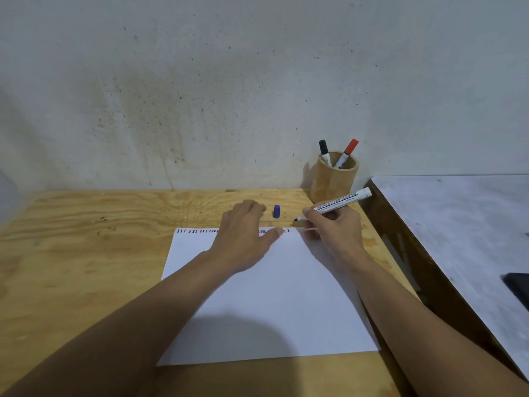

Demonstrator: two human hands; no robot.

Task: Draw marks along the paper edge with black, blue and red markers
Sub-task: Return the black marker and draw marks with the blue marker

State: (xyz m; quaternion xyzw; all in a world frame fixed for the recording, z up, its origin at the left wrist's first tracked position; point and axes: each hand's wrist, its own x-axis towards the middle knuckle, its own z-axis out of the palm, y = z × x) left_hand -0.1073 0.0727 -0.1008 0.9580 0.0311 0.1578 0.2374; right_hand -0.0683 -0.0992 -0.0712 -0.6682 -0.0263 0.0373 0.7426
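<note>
A white sheet of paper (266, 296) lies on the wooden table (86, 253). Short blue, red and black marks (197, 231) run along its far edge, partly hidden by my left hand (243, 239), which rests flat on the paper with fingers spread. My right hand (333, 227) grips an uncapped marker (340, 202), white-bodied, its dark tip (296, 219) just beyond the paper's far right corner. A blue cap (276, 211) stands on the table behind the paper. A black-capped marker (324, 151) and a red-capped marker (347, 151) stand in a wooden cup (333, 181).
The stained wall (229, 96) rises right behind the table. To the right, past a dark gap, is a grey marbled tabletop (458, 224) with a dark object (519, 285) at the frame edge.
</note>
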